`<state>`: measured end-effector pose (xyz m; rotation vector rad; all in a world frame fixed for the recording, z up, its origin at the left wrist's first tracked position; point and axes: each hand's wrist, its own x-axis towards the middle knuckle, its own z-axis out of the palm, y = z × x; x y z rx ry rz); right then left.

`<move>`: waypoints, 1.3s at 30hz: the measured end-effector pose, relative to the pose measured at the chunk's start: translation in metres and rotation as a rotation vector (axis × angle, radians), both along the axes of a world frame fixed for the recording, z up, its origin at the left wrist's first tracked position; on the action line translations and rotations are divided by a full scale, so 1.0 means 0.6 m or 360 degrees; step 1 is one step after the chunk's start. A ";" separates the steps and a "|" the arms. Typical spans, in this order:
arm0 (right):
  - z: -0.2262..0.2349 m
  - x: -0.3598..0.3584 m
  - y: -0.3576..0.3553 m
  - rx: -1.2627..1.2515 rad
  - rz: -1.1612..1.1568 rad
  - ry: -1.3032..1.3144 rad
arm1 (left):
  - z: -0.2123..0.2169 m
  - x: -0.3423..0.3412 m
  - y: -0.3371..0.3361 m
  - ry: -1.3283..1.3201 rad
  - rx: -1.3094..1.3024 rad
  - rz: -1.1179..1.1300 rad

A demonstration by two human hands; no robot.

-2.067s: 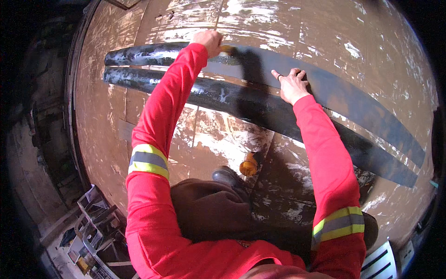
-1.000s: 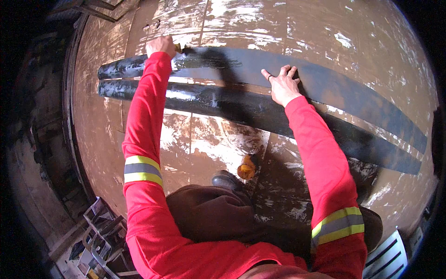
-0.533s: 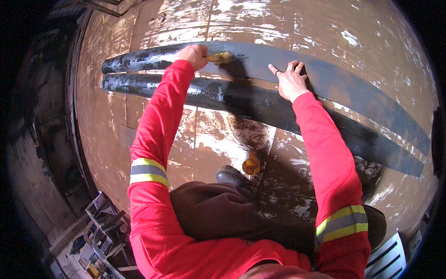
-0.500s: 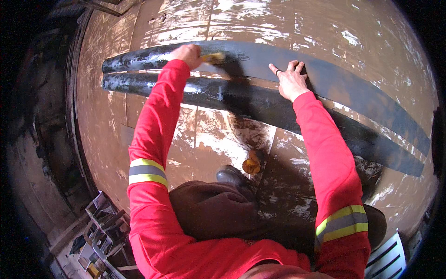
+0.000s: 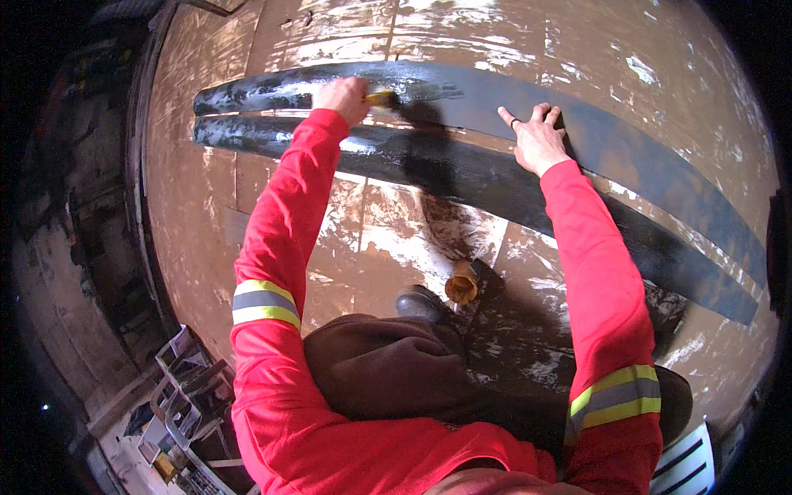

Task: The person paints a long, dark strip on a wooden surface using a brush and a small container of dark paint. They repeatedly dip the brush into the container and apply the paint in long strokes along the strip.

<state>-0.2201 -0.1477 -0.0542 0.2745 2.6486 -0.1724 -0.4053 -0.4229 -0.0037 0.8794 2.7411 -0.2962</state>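
Two long, tapering dark strips lie side by side across the brown surface. My left hand (image 5: 342,97) is closed around a paintbrush (image 5: 381,98) with a yellowish part showing, over the left half of the far strip (image 5: 635,136). That half looks glossy, wet and black, with streaks ending near the middle; farther right it is matte grey. My right hand (image 5: 538,136), a ring on one finger, rests with spread fingers at the far strip's near edge. Closer to me, the near strip (image 5: 487,173) is mostly dark, with shiny patches at left.
An amber cup-like container (image 5: 461,287) stands on the white-smeared brown surface (image 5: 289,289), beside my dark boot (image 5: 421,303). Chair-like frames (image 5: 186,396) are heaped at lower left. A white slatted piece (image 5: 686,462) shows at lower right.
The whole view has shifted slightly. Dark wet streaks on the far strip reach farther right than before. My left hand still grips the brush, and my right hand keeps its place.
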 end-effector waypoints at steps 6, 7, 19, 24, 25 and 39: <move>-0.001 0.000 -0.005 -0.0037 -0.0006 0.0040 | 0.000 -0.011 0.034 -0.0505 0.0655 -0.0039; -0.001 -0.001 -0.004 -0.0021 -0.0002 0.0031 | 0.008 -0.022 0.029 -0.0432 0.0611 -0.0046; 0.002 0.001 -0.005 0.0017 -0.0014 0.0001 | 0.045 -0.030 -0.073 0.0242 -0.0434 0.0291; 0.007 -0.005 -0.011 0.0010 0.0013 -0.0008 | 0.005 0.004 -0.002 0.0173 -0.0239 -0.0058; 0.004 -0.002 -0.005 0.0025 -0.0002 -0.0021 | 0.000 0.010 0.025 0.0103 -0.0166 -0.0107; 0.001 -0.001 -0.009 0.0023 0.0012 0.0037 | 0.034 -0.110 -0.082 0.0418 -0.0445 0.0444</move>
